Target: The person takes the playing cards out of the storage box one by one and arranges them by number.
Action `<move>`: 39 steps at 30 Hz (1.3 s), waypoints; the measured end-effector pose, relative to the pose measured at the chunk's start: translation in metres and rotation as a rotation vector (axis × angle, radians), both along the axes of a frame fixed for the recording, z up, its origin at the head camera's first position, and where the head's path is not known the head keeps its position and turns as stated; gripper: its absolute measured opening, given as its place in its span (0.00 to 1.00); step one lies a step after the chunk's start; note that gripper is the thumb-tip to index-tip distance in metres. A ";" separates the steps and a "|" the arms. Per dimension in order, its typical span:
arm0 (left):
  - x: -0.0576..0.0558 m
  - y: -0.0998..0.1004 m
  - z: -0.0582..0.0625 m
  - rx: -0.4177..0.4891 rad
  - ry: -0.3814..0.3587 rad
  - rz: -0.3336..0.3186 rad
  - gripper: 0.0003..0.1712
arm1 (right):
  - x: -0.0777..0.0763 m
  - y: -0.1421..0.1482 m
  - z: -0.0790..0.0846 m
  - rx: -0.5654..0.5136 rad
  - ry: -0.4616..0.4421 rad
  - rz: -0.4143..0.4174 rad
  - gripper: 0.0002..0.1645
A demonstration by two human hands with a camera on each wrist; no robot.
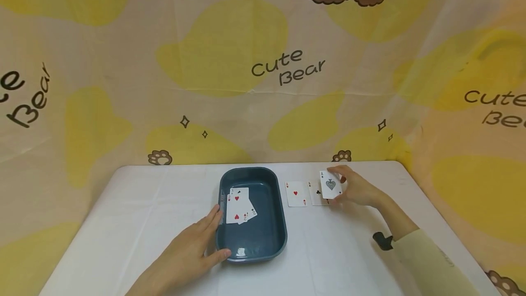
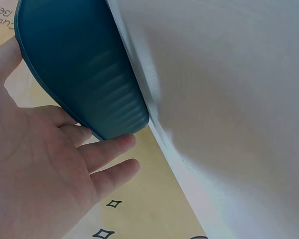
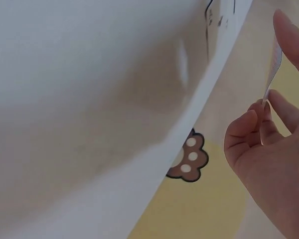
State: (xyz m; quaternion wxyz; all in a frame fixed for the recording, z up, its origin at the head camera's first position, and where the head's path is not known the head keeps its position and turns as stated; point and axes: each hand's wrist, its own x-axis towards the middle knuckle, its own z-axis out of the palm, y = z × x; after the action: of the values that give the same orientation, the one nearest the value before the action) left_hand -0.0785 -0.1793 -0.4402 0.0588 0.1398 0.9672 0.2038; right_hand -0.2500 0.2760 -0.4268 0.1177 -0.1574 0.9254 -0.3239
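Observation:
A dark blue tray [image 1: 255, 245] stands on the white table, with several playing cards [image 1: 238, 209] overlapping inside it; the two of hearts is uppermost. My left hand [image 1: 186, 243] rests against the tray's left side, thumb at the rim. In the left wrist view, the left hand's [image 2: 50, 149] fingers stretch loosely along the tray's wall [image 2: 84, 69]. Between thumb and fingers, my right hand [image 1: 359, 188] holds up an ace of spades [image 1: 330, 185]. This card partly covers an ace of clubs [image 1: 315, 193]. In the right wrist view, the held card [image 3: 275, 67] shows edge-on.
Left of the ace of clubs, an ace of hearts [image 1: 296, 194] lies face up beside the tray. A patterned yellow cloth [image 1: 230, 58] hangs behind the table [image 1: 164, 204]. Something black [image 1: 383, 241] shows at the right cuff.

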 end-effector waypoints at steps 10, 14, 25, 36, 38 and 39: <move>0.000 0.000 0.000 0.008 -0.015 -0.001 0.59 | -0.003 0.016 -0.008 0.013 -0.048 -0.034 0.59; 0.000 0.000 0.000 0.011 -0.018 0.004 0.59 | -0.005 0.020 -0.011 0.027 -0.052 -0.028 0.59; -0.001 -0.001 -0.002 0.016 -0.012 -0.008 0.58 | -0.006 0.026 -0.020 0.074 -0.069 0.010 0.60; -0.002 -0.001 -0.001 0.012 -0.015 -0.005 0.59 | -0.011 0.031 -0.026 0.090 -0.088 0.028 0.60; -0.002 -0.001 -0.001 0.009 -0.019 -0.002 0.59 | -0.011 0.031 -0.025 0.100 -0.098 0.029 0.60; -0.002 -0.001 -0.001 0.010 -0.018 -0.003 0.59 | -0.011 0.031 -0.024 0.103 -0.103 0.026 0.60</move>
State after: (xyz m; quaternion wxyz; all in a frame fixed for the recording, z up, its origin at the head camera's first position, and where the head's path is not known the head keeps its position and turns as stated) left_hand -0.0803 -0.1803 -0.4415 0.0671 0.1395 0.9654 0.2099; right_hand -0.2613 0.3071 -0.4513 0.1774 -0.1465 0.9314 -0.2821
